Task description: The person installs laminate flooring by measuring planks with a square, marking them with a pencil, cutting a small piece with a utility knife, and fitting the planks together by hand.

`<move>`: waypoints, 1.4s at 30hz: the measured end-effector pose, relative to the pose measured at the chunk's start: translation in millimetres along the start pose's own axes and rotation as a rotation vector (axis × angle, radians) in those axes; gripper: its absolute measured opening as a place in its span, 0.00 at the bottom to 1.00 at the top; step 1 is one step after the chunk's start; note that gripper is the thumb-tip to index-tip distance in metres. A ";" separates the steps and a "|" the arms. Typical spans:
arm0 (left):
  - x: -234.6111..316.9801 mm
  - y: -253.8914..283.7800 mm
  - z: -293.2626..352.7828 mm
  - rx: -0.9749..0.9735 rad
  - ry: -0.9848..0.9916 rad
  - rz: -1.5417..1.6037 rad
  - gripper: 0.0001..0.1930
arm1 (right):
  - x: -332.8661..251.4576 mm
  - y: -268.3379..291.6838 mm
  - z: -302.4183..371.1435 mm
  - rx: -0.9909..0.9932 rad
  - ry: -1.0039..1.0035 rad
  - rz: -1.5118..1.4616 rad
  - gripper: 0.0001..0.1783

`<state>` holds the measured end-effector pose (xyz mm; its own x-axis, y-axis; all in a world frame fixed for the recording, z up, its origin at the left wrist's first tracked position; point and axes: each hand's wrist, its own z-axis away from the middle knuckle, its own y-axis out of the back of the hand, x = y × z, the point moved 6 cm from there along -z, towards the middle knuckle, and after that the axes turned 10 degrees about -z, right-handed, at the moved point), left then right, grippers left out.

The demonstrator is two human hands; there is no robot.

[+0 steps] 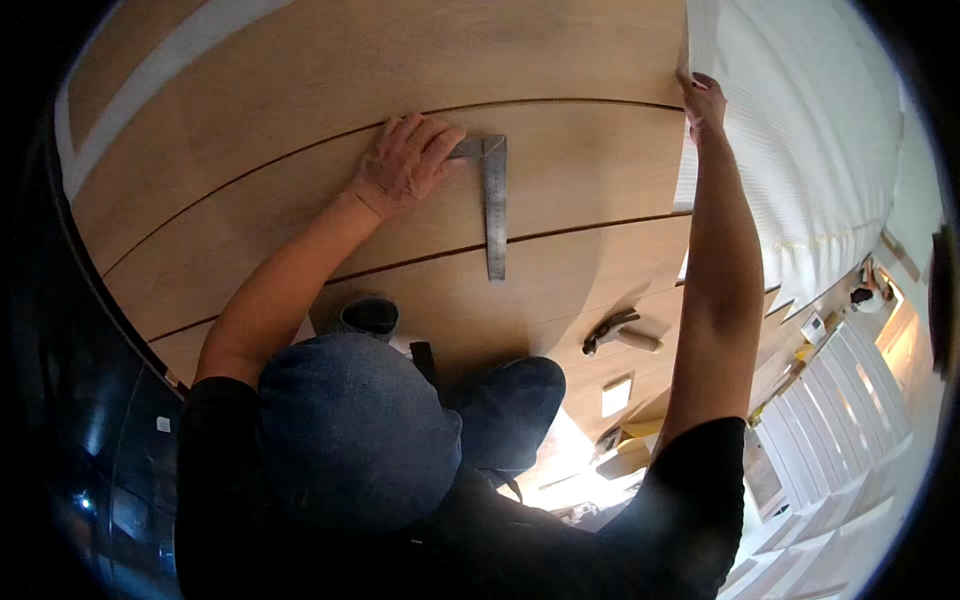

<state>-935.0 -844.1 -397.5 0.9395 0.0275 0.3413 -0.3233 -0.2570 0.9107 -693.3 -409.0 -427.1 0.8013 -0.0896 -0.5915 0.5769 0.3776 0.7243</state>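
Observation:
Wood floor planks point(590, 160) lie in long rows in front of me, with dark seams between them. My left hand point(400, 165) presses on a plank, fingers spread a little at the far seam. Partly under its thumb side goes the short arm of a metal carpenter's square point(496, 210); the long arm points back toward my knees across the nearer seam. At the planks' right end, my right hand point(705, 105) has its fingers curled round the edge of a plank. What its fingertips touch is partly hidden.
White sheet underlay point(800, 150) spreads to the right of the planks. A hammer point(610, 328) lies near my right knee, and a small white rectangular thing point(617, 397) beyond it. Dark glossy panels point(110, 460) border the left. White slatted furniture point(830, 410) stands at right.

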 end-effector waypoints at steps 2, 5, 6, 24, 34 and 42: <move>1.2 -2.7 -2.1 0.006 -0.008 0.013 0.25 | 9.1 6.2 -15.6 -0.058 -0.125 -0.078 0.36; 2.7 -6.0 -9.8 -0.001 -0.013 0.032 0.26 | 20.5 24.2 -43.4 0.080 -0.015 -0.249 0.30; 1.6 -1.6 -9.2 -0.003 -0.003 0.030 0.26 | 9.2 14.2 -41.6 -0.003 -0.066 -0.380 0.34; -24.2 -4.2 -37.6 0.076 0.143 -0.023 0.19 | 65.5 -18.2 312.2 0.011 0.481 -0.074 0.19; -16.3 -1.8 -37.3 0.038 0.171 -0.137 0.19 | 117.4 -31.3 472.3 0.077 0.134 -0.231 0.17; -18.6 7.4 -34.4 0.067 0.075 -0.063 0.18 | 77.4 -39.3 455.0 0.061 0.257 -0.457 0.15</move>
<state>-958.7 -813.3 -389.1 0.9459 0.1171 0.3025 -0.2532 -0.3165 0.9142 -581.9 -850.1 -340.1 0.4058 -0.0001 -0.9139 0.8725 0.2976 0.3874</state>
